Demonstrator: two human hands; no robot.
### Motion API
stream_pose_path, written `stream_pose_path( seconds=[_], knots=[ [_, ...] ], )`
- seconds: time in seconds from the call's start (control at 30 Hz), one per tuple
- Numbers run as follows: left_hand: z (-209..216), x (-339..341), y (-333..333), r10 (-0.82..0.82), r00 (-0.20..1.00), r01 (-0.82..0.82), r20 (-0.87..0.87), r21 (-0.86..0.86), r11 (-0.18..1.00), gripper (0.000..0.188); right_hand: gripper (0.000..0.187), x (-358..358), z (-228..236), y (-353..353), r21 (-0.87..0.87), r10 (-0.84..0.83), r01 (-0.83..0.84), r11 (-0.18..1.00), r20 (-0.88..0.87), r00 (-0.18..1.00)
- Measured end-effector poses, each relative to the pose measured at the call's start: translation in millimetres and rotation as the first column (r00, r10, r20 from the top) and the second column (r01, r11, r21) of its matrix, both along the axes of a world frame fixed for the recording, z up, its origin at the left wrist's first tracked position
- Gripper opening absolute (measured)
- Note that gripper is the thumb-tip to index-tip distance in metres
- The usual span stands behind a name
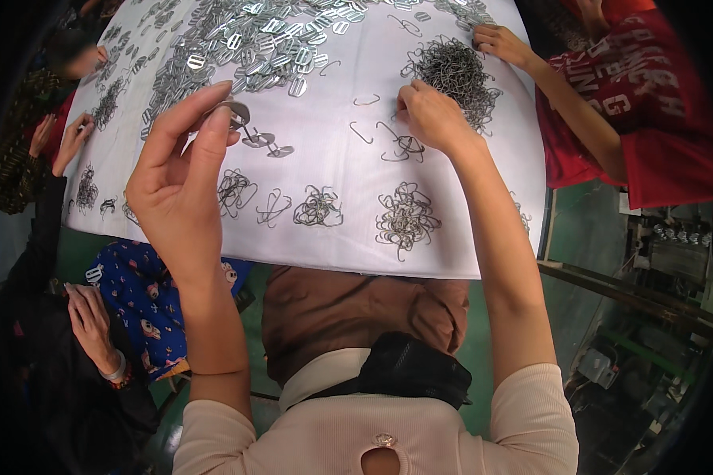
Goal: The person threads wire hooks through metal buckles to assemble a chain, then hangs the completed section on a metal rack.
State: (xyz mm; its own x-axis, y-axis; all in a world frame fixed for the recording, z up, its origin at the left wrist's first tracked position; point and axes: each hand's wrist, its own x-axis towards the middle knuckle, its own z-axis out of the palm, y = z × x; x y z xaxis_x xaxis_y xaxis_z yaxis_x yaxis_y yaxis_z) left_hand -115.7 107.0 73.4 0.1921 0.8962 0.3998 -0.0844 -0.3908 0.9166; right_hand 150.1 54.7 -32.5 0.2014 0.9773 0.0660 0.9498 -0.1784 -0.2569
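Left hand (178,178) pinches a flat metal buckle (234,113); right hand (428,115), fingers curled, picks at loose wire hooks (455,75). Several small assembled bundles (406,218) lie mid-frame (large piles remain at the top).

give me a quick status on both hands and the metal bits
Left hand raised, flat metal slide buckle pinched in its grip. Right hand down on white table, picking at loose wire hooks. Co-worker's hand at the big hook pile.

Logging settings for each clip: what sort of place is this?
Likely a small workshop doing hand assembly: a white-covered table heaped with flat metal buckles and bent wire hooks, several people working around it.
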Motion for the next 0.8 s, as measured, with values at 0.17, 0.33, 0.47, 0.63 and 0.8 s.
stream_pose_path(
  seconds=[0.17,0.33,0.47,0.63,0.8],
  knots=[
    [0.1,-1.7,-1.3,0.015,1.000,-0.015,-0.019,-0.005,1.000,0.016,0.010,-2.9,7.7,-16.2,0.202,-0.032,0.075,0.976,-0.208,0.978],
    [-1.1,1.8,-4.3,-0.029,1.000,0.029,-0.004,-0.015,0.999,0.016,0.012,1.0,-1.9,-36.7,0.178,-0.229,0.303,0.936,-0.344,0.911],
    [-3.9,4.8,-6.6,-0.039,0.999,0.039,-0.001,-0.026,0.999,0.016,0.008,-3.8,4.6,-50.9,0.366,-0.261,0.443,0.819,-0.450,0.854],
    [-5.9,3.3,-8.7,-0.057,0.998,0.057,-0.027,-0.016,0.998,0.017,0.011,-25.1,13.7,-97.9,-0.146,-0.237,0.198,0.969,-0.772,0.590],
    [-4.9,9.1,-11.6,-0.071,0.997,0.070,-0.030,-0.021,0.997,0.017,0.012,-24.0,10.2,-75.6,-0.008,-0.255,0.315,0.949,-0.606,0.754]
  ],
)
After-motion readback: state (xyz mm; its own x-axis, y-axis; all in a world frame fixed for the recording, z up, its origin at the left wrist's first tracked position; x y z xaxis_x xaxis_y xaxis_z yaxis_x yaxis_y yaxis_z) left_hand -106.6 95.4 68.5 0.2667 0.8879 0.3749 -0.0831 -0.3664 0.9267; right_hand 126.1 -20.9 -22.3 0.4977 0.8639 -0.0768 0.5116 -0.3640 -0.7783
